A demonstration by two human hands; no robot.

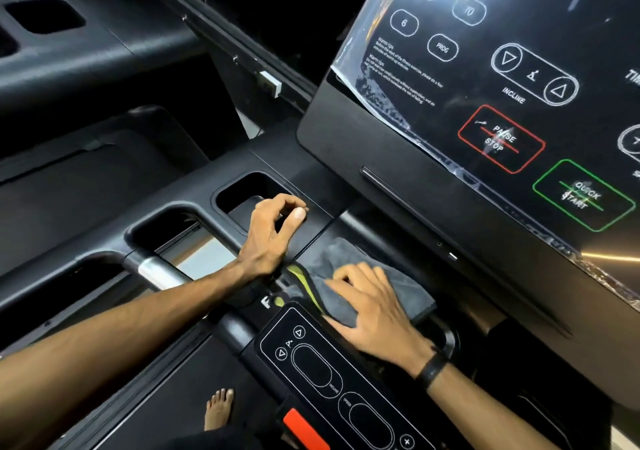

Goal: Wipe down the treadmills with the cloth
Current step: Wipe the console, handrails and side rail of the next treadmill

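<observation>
I see the treadmill console (502, 79) tilting up at right under crinkled plastic film, and below it the black tray deck (194, 186) with a cup well (242, 193) in which I can make out nothing. My right hand (374, 307) lies flat, fingers straight, pressing the grey cloth (349, 269) with its yellow edge onto the ledge between the console's lower lip and the handlebar control panel (332, 373). My left hand (273, 231) hovers at the cup well's right rim, fingers curled, grasping nothing I can see.
</observation>
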